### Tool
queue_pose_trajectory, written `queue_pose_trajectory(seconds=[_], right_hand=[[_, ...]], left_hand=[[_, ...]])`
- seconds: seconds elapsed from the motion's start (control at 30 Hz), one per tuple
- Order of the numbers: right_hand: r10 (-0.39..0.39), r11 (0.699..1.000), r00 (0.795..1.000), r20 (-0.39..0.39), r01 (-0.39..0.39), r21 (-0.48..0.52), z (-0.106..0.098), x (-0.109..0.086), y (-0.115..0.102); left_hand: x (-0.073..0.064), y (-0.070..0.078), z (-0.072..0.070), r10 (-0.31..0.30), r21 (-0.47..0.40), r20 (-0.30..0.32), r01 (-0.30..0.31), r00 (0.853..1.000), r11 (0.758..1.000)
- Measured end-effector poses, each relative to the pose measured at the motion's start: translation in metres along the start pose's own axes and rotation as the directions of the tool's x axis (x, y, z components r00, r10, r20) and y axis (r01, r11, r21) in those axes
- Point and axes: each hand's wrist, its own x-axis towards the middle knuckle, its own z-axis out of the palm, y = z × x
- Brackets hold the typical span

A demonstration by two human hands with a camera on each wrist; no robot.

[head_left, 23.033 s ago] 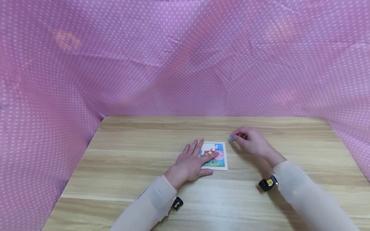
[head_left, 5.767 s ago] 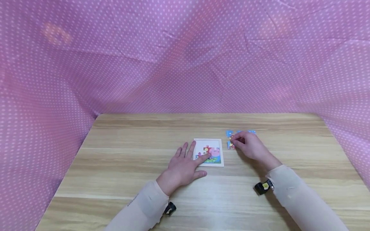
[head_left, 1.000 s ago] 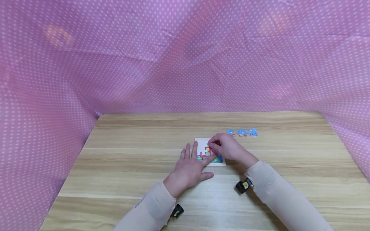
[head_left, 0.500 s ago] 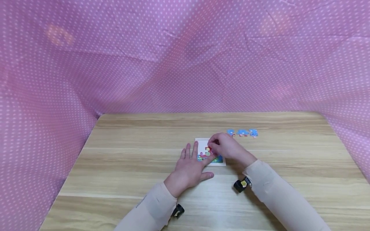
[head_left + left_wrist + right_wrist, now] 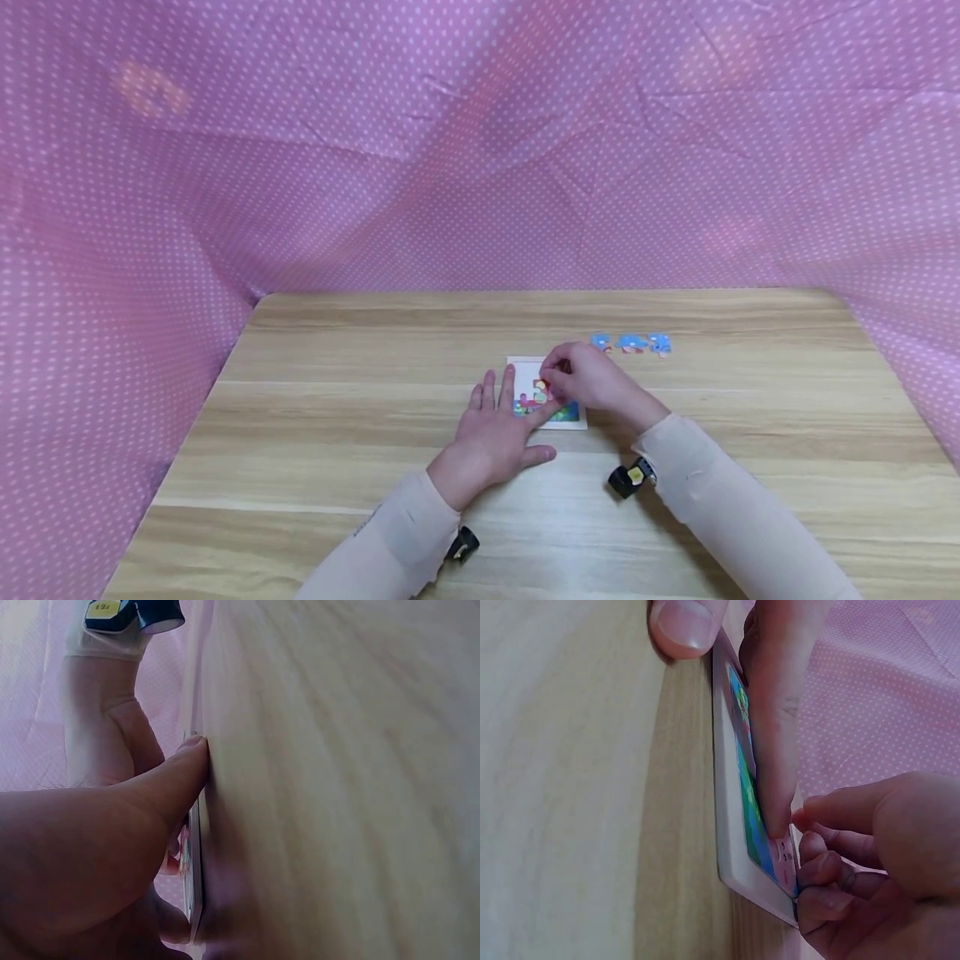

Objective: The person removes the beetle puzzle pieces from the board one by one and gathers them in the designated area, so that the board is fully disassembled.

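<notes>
A small framed jigsaw puzzle point(image 5: 567, 427) lies on the wooden table. Over it my left hand point(image 5: 487, 446) is spread flat, index finger across the picture and thumb point(image 5: 191, 761) on the tabletop beside the frame. In the right wrist view the index tip rests by a pink face piece point(image 5: 783, 862). Curled thumb and fingers of my right hand point(image 5: 592, 382) pinch at a puzzle piece in the upper right of the picture, beside a red and yellow piece point(image 5: 540, 387); the fingertips hide most of it. White backing shows at the picture's upper left.
Beyond my right hand lie three loose blue puzzle pieces, a left one point(image 5: 600, 341), a middle one point(image 5: 632, 342) and a right one point(image 5: 659, 342). A pink dotted cloth point(image 5: 480, 167) hangs behind the table point(image 5: 337, 450). Each wrist carries a small black camera point(image 5: 630, 477).
Since several seconds ago, my right hand has moved left from the loose pieces to the puzzle. Over the last second both hands stay almost still.
</notes>
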Motion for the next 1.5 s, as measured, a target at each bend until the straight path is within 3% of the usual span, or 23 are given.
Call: queue_pose_trajectory(seconds=[0.73,0.97,1.2,1.5], right_hand=[[0.002,0.993,1.000,0.017,-0.004,0.120,0.002,-0.001,0.002],[-0.052,0.991,0.998,0.041,0.047,0.129,0.001,-0.002,0.002],[-0.047,0.990,0.998,0.045,0.040,0.136,0.001,0.000,0.006],[-0.065,0.980,0.998,0.004,0.063,0.187,-0.004,-0.002,0.011]], left_hand=[[0.000,0.001,0.000,0.006,0.019,0.017,-0.007,1.000,1.000],[-0.002,0.002,0.001,-0.006,0.029,-0.001,0.006,1.000,1.000],[-0.001,0.002,0.004,-0.001,0.024,0.003,0.001,1.000,1.000],[-0.002,0.000,0.002,0.008,0.016,-0.004,-0.008,1.000,1.000]])
